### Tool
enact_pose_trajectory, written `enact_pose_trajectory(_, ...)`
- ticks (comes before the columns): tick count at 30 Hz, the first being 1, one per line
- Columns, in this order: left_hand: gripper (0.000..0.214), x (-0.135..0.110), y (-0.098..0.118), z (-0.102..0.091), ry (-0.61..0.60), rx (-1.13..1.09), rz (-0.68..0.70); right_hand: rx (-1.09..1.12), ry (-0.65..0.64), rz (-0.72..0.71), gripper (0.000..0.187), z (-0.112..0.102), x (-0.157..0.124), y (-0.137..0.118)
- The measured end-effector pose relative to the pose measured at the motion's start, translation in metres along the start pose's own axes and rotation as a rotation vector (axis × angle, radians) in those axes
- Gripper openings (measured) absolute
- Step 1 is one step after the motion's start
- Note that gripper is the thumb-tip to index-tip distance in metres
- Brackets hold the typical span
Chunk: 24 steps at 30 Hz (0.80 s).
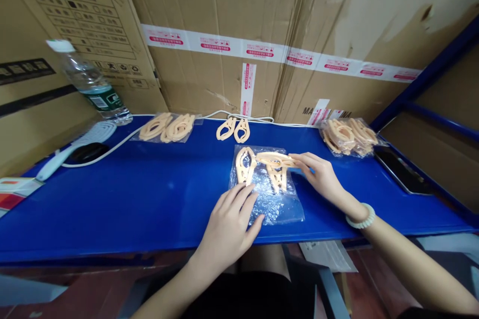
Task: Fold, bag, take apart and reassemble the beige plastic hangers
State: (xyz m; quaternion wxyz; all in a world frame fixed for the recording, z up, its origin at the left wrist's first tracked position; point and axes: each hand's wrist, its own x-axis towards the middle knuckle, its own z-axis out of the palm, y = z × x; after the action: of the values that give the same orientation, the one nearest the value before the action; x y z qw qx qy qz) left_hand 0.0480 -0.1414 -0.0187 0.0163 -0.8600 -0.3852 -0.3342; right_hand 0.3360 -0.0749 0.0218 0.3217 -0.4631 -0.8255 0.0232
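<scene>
A clear plastic bag (275,208) lies flat near the front edge of the blue table, with beige folding hangers on or in it; I cannot tell which. My left hand (231,222) rests on the bag's left side, fingers stretched out, fingertips at the lower end of an upright folded hanger (240,164). With fingers and thumb closed, my right hand (316,174) grips the right end of a hanger lying crosswise (275,160). Under this one, another beige hanger (277,179) is partly hidden. Behind the bag lies a loose pair of beige pieces (241,131).
Bagged hangers lie at the back left (178,128) and back right (342,137). A phone (403,170) is at the right. A water bottle (98,90), a pale brush (80,145) and a black mouse-like object (88,152) stand left. Cardboard boxes (220,79) wall the back; a white cable (125,140) crosses the table.
</scene>
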Motion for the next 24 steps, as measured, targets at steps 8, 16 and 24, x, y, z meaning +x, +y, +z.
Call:
enact_pose_trajectory(8,0.035,0.0,0.0,0.001,0.005,0.007,0.009,-0.004,-0.057,0.023,0.033,0.005,-0.012,0.002)
enact_pose_trajectory(16,0.037,0.0,0.0,0.0,-0.015,0.0,-0.004,-0.143,-0.112,-0.043,0.037,0.009,-0.013,-0.007)
enact_pose_trajectory(24,0.034,0.001,0.001,-0.004,0.013,-0.029,0.013,-0.21,0.083,-0.042,0.02,-0.016,-0.031,-0.035)
